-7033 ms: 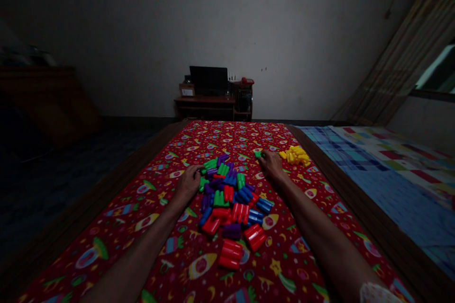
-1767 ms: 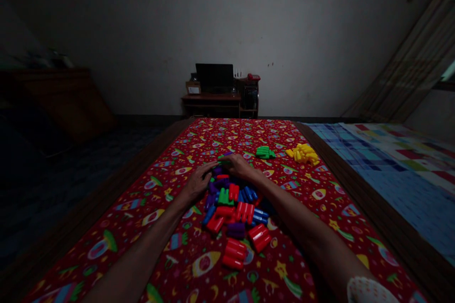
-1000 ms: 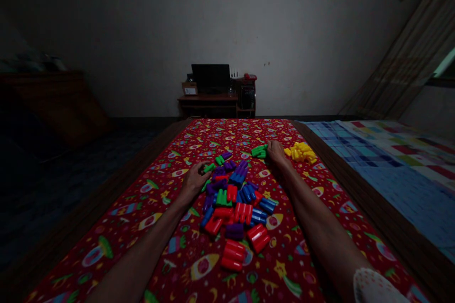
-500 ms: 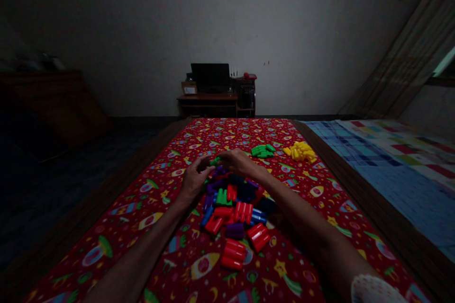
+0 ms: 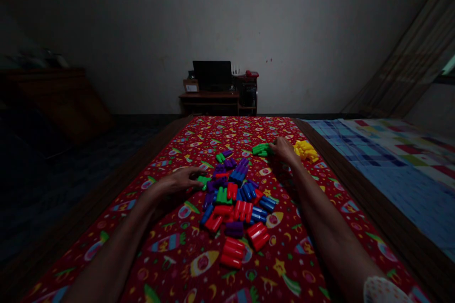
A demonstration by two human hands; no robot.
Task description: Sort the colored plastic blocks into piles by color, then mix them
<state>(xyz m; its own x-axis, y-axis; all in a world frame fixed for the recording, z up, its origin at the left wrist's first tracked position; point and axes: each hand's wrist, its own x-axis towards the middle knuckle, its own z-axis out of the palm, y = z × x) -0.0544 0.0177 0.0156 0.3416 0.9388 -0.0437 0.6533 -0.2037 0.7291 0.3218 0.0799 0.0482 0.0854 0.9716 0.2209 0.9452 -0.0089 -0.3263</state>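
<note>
A mixed heap of plastic finger-shaped blocks in red, blue, purple and green lies on the red patterned cloth (image 5: 167, 265). My left hand (image 5: 181, 180) is at the heap's left edge, thumb and fingers apart, beside a green block (image 5: 203, 182) that its thumb seems to touch. Farther off, my right hand (image 5: 284, 150) is bent down with closed fingers at the right end of a small green block pile (image 5: 261, 150); a green block shows at its fingertips, partly hidden. Within the heap are a blue block (image 5: 239, 170), a red block (image 5: 243, 211) and a purple block (image 5: 234, 229).
A yellow block pile (image 5: 306, 151) lies just right of my right hand. Beyond the table stands a desk (image 5: 209, 96) with a monitor (image 5: 212, 75). A bed with a blue checked cover (image 5: 359, 170) is on the right, a wooden cabinet (image 5: 57, 104) on the left.
My right hand has moved right from the heap's far side to the green pile. My left hand has drawn back left and lower, to a green block. The heap's far part is uncovered.
</note>
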